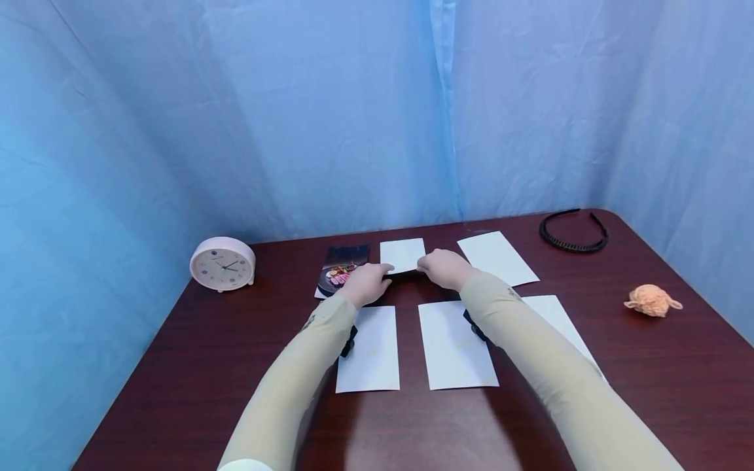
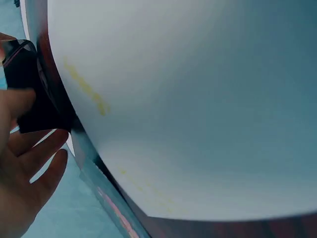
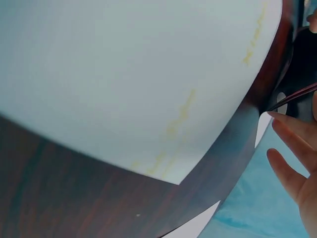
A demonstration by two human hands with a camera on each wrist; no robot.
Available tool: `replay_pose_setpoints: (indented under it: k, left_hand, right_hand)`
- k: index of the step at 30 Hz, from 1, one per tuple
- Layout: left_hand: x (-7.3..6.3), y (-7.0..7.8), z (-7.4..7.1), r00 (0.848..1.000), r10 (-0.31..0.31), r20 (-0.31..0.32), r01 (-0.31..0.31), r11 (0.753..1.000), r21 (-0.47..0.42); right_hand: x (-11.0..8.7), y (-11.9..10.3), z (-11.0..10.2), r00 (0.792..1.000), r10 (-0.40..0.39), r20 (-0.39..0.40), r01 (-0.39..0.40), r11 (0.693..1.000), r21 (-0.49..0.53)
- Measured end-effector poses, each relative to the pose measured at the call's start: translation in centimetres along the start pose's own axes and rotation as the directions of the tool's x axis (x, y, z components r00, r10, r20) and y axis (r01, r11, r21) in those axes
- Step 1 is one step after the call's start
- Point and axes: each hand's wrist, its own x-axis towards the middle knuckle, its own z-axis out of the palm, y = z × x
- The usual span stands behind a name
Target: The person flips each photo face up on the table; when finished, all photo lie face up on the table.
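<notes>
In the head view, both hands reach to the far middle of the table and hold a photo card (image 1: pixel 402 252) by its two near corners. Its white side faces up, and a dark face shows below in the left wrist view. My left hand (image 1: pixel 364 284) pinches the left corner, thumb (image 2: pixel 21 101) against the dark face. My right hand (image 1: pixel 446 267) pinches the right corner, and its other fingers (image 3: pixel 287 171) are spread. Left of the left hand lies a dark print with a plate of food (image 1: pixel 338 271). A white sheet (image 1: pixel 493 252) lies right of the right hand.
Two white sheets with faint yellow marks, one left (image 1: pixel 377 356) and one right (image 1: pixel 453 347), lie beneath the forearms. Another sheet (image 1: pixel 556 314) is partly under the right arm. A round clock (image 1: pixel 222 263) stands far left. A black headband (image 1: pixel 571 245) and a peach bath puff (image 1: pixel 651 300) lie right.
</notes>
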Motion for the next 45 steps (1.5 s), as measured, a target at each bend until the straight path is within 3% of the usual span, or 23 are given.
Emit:
replay_pose_setpoints:
  k: [8, 13, 18, 25, 29, 36, 41, 45]
  left_hand:
    - [-0.2, -0.6, -0.1, 0.993, -0.021, -0.113, 0.007, 0.993, -0.122]
    - [-0.2, -1.0, -0.1, 0.985, -0.029, -0.172, -0.003, 0.983, -0.184]
    - [-0.5, -1.3, -0.5, 0.967, -0.060, -0.246, -0.012, 0.960, -0.279]
    - [-0.8, -1.3, -1.3, 0.941, -0.133, -0.311, -0.001, 0.918, -0.396]
    - [-1.0, -1.2, -1.8, 0.915, -0.155, -0.372, -0.026, 0.899, -0.437]
    - [-0.9, -0.8, -2.5, 0.866, -0.207, -0.456, -0.089, 0.833, -0.547]
    - [-0.8, -0.6, -3.2, 0.826, -0.243, -0.508, -0.123, 0.802, -0.584]
    - [-0.7, -0.5, -3.7, 0.787, -0.295, -0.542, -0.154, 0.757, -0.635]
  right_hand:
    - [-0.2, 0.4, -0.4, 0.999, 0.001, -0.047, 0.008, 0.984, 0.180]
    - [-0.7, 0.7, -0.6, 0.991, -0.018, -0.136, 0.052, 0.966, 0.255]
    - [-0.9, 0.8, -1.0, 0.979, 0.049, -0.198, 0.032, 0.922, 0.385]
    - [-0.9, 0.8, -1.6, 0.964, 0.159, -0.214, -0.024, 0.850, 0.525]
    - [-1.0, 0.8, -1.9, 0.955, 0.202, -0.216, -0.030, 0.793, 0.608]
    - [-1.0, 0.6, -2.5, 0.943, 0.254, -0.216, -0.030, 0.711, 0.702]
    - [-0.9, 0.7, -2.8, 0.934, 0.274, -0.229, -0.021, 0.683, 0.730]
    - [-0.8, 0.6, -3.0, 0.931, 0.281, -0.232, -0.022, 0.680, 0.733]
